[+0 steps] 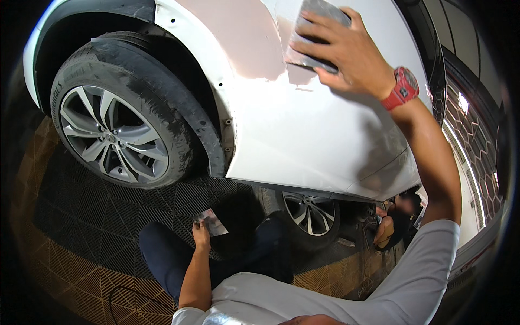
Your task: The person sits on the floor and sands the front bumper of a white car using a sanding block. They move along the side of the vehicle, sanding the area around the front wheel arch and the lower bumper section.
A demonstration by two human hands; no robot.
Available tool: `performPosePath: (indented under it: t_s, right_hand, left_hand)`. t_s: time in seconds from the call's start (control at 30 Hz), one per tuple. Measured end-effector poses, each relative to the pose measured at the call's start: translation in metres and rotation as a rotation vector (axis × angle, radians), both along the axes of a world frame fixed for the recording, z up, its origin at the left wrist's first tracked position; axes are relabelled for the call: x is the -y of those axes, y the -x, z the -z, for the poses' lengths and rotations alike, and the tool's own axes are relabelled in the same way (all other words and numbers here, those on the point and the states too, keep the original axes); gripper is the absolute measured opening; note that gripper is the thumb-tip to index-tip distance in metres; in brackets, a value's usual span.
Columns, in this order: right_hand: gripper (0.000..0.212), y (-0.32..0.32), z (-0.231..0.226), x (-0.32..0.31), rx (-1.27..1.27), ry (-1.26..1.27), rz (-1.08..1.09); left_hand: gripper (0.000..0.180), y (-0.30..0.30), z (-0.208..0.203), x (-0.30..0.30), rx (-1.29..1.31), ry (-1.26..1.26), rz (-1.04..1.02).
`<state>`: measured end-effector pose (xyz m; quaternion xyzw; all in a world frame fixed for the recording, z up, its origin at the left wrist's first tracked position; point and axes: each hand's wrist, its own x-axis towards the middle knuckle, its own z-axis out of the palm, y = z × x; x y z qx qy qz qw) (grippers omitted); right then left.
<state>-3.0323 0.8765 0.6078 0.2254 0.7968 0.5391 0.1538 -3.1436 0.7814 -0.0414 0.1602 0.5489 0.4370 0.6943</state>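
Note:
My right hand (pixel 355 57), with a red watch on the wrist, is raised to a white car panel (pixel 303 135). Its fingers spread over a grey rectangular sanding block (pixel 324 12), gripping it by the edges against the panel. Beside the block, a pinkish-beige filler patch (pixel 249 38) runs along the panel above the wheel arch. Low over my lap, my left hand (pixel 201 234) pinches a thin flat rectangular piece (pixel 215 222), greyish with pink smears. I cannot make out its exact kind.
A car wheel (pixel 114 135) stands at the left, under the open arch. Another wheel (pixel 310 214) shows farther back. Another person (pixel 398 216) crouches beyond it at the right. Ribbed black and tan floor tiles (pixel 103 227) lie below, with a dark cable (pixel 122 290) at the lower left.

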Motion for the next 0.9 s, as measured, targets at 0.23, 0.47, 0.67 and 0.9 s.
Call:
performPosePath:
  t_s: [0.23,0.47,0.67,0.9]
  right_hand:
    - [0.054,-0.064,0.019,0.011,-0.097,0.055,0.078]
    - [0.054,-0.072,0.053,0.056,-0.356,0.098,0.178]
    - [0.052,-0.07,0.238,0.152,-1.935,0.714,0.108]
    - [0.052,-0.037,0.346,0.164,-1.05,0.587,0.277]
  left_hand:
    - [0.055,0.0,0.048,-0.003,0.086,-0.057,-0.006]
    - [0.054,0.008,0.019,0.001,0.033,-0.054,-0.186]
    - [0.04,0.021,-0.14,0.004,-0.016,-0.585,-0.105]
    - [0.042,0.029,-0.241,0.02,-0.324,-0.76,0.146]
